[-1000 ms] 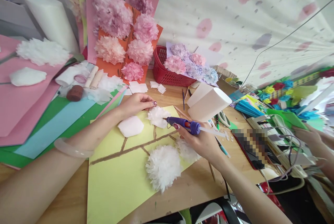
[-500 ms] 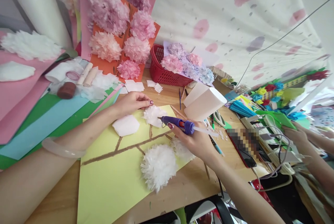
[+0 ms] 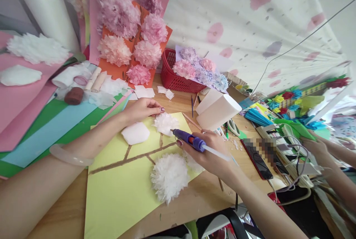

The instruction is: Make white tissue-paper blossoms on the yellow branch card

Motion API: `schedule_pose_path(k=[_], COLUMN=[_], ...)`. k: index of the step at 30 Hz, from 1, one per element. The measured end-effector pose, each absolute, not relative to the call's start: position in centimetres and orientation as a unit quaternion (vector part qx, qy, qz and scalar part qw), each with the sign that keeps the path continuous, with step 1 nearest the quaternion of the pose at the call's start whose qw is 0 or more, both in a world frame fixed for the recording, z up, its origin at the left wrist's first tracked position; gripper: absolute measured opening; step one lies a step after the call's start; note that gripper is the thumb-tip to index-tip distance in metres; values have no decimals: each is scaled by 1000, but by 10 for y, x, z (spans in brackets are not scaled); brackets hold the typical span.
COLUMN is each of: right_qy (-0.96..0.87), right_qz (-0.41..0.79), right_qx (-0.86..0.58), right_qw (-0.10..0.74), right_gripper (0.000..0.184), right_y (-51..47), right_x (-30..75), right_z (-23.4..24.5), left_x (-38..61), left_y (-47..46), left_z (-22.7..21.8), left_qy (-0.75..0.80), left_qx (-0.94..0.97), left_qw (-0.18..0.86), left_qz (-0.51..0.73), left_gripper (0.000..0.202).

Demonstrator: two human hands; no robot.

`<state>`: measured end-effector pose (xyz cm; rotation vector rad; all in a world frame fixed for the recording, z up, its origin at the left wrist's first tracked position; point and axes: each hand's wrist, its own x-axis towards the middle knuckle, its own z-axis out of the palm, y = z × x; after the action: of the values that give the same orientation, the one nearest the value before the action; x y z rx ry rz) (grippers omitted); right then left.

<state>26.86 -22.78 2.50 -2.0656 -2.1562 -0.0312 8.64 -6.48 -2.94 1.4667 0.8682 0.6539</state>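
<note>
My right hand point(image 3: 213, 153) is wrapped round a blue hot glue gun point(image 3: 187, 138) with a clear glue stick jutting from its back. Its nozzle points at a small white tissue-paper flower point(image 3: 166, 123) on a yellow sheet point(image 3: 116, 198). At that flower's far edge, my left hand point(image 3: 141, 110) is curled with its fingertips together; what they pinch, if anything, is too small to make out. Beside the left wrist lies a flat white paper piece point(image 3: 135, 133). Brown branch lines cross the sheet. Nearer me is a fuller white flower point(image 3: 169, 177), and another point(image 3: 193, 161) is partly hidden by my right hand.
A paper roll point(image 3: 219, 111), scissors point(image 3: 233, 127) and a phone point(image 3: 256, 159) lie to the right, near a power strip with cables point(image 3: 283, 153). Behind stands a red basket point(image 3: 180, 79) beneath coloured flowers. Another person's hands point(image 3: 317, 148) hold green material at far right.
The glue gun's nozzle has dipped slightly beside the small white flower, and my right hand has tilted with it. My left hand stays at the flower's edge. The whole view has shifted a little.
</note>
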Motion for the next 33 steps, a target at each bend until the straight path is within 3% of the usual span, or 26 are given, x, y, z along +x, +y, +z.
schedule_pose_path(k=[11, 14, 18, 23, 27, 33], right_qy=[-835, -843, -817, -728, -649, -450], right_qz=[-184, -159, -49, 131, 274, 200], right_qx=[-518, -513, -575, -660, -664, -769], right_qw=[-22, -13, 7, 130, 252, 408], right_gripper=[12, 9, 19, 39, 35, 44], right_y=[-237, -239, -236, -228, -227, -251], right_x=[249, 248, 252, 262, 274, 315], right_z=[18, 19, 26, 31, 35, 41], left_x=[88, 87, 86, 87, 87, 86], left_y=[-65, -64, -64, -65, -65, -65], left_z=[-31, -32, -34, -34, -34, -35], left_qy=[370, 369, 372, 371, 358, 351], left_qx=[627, 643, 662, 655, 647, 641], left_qw=[625, 611, 589, 595, 608, 616], left_qz=[281, 276, 277, 281, 287, 294], left_gripper=[15, 16, 20, 21, 24, 28])
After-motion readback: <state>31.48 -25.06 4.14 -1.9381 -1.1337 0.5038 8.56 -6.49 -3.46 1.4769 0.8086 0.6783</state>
